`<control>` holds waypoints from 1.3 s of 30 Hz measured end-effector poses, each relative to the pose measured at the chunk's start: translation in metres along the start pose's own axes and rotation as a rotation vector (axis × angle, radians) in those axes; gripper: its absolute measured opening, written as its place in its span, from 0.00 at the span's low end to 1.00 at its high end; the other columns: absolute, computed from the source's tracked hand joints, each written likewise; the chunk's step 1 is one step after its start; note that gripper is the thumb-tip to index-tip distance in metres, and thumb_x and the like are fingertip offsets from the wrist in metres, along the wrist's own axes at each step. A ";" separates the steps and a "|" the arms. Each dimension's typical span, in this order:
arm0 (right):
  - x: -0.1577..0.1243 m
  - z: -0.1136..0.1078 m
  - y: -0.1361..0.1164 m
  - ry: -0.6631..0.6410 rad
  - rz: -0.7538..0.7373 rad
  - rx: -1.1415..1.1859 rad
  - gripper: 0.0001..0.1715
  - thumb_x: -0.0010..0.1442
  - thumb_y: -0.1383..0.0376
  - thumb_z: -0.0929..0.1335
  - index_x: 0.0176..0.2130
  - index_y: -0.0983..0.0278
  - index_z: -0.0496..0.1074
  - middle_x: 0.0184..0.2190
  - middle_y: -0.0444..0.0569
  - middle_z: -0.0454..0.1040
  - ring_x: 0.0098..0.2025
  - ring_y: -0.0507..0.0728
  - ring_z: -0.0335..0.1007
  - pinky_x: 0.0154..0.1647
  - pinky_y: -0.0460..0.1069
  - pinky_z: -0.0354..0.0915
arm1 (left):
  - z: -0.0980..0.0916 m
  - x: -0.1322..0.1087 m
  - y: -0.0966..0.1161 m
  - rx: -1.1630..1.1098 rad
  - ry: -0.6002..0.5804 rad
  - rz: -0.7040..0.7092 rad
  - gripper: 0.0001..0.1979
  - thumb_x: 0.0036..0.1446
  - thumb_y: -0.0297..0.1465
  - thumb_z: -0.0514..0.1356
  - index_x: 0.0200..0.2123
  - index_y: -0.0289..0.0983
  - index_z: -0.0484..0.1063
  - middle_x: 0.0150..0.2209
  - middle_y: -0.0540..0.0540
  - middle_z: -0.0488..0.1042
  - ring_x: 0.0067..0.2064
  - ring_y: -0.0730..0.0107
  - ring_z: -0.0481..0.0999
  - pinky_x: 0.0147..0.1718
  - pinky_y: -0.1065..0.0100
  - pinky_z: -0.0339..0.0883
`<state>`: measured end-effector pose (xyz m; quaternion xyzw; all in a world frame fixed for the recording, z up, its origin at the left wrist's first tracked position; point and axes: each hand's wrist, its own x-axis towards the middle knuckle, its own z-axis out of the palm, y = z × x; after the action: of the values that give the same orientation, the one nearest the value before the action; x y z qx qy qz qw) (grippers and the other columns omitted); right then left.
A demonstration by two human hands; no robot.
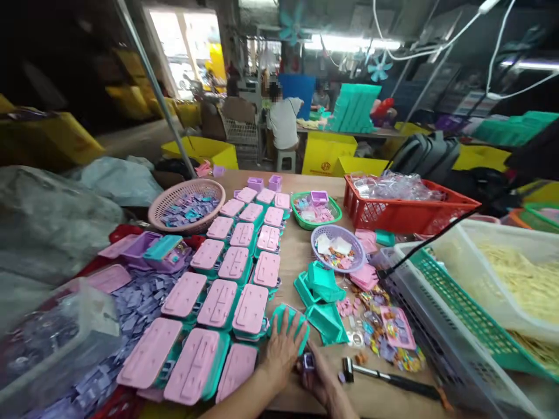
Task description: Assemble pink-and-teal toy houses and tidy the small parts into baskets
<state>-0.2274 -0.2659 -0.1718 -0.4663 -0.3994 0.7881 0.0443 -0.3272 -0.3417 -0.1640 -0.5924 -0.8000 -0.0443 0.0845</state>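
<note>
My left hand (283, 344) lies with fingers spread over a teal plastic box (301, 326) at the near middle of the table. Close beside it, my right hand (324, 375) is closed around a small purple piece (308, 362); its exact kind is too small to tell. To the left stand rows of teal boxes with pink lids (192, 361). A hammer (393, 381) with a black grip lies right of my right hand. Empty teal box shells (325, 320) are heaped just beyond my hands.
Purple clips (140, 302) are piled at the left, below a pink basket (159, 218). A green basket (297, 218), a purple basket (362, 259) and a red crate (410, 212) stand at the right. Clear bins (471, 244) line the right edge. Another person (283, 122) sits further back.
</note>
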 end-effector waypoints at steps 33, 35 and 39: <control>-0.048 0.063 -0.015 -0.518 -0.243 -0.401 0.36 0.54 0.52 0.73 0.59 0.60 0.68 0.47 0.50 0.72 0.34 0.51 0.66 0.36 0.48 0.66 | -0.048 -0.162 0.030 -0.541 0.433 -1.139 0.37 0.53 0.50 0.62 0.59 0.33 0.60 0.55 0.30 0.63 0.58 0.45 0.68 0.52 0.49 0.69; -0.048 0.066 -0.011 -0.482 -0.363 -0.495 0.36 0.57 0.52 0.71 0.61 0.61 0.66 0.49 0.52 0.70 0.41 0.55 0.67 0.43 0.50 0.66 | -0.041 -0.165 0.027 -0.580 0.390 -1.141 0.35 0.55 0.51 0.60 0.58 0.34 0.61 0.54 0.31 0.65 0.57 0.46 0.70 0.52 0.49 0.69; -0.050 0.064 0.000 -0.465 -0.408 -0.578 0.37 0.62 0.49 0.67 0.63 0.63 0.61 0.48 0.55 0.70 0.45 0.58 0.69 0.45 0.53 0.67 | -0.037 -0.171 0.013 -0.627 0.315 -1.111 0.35 0.53 0.54 0.59 0.54 0.34 0.63 0.53 0.32 0.68 0.58 0.46 0.70 0.56 0.49 0.65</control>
<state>-0.2484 -0.3256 -0.1212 -0.1806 -0.6872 0.7032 -0.0246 -0.2637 -0.5046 -0.1603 -0.0741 -0.9141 -0.3984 -0.0113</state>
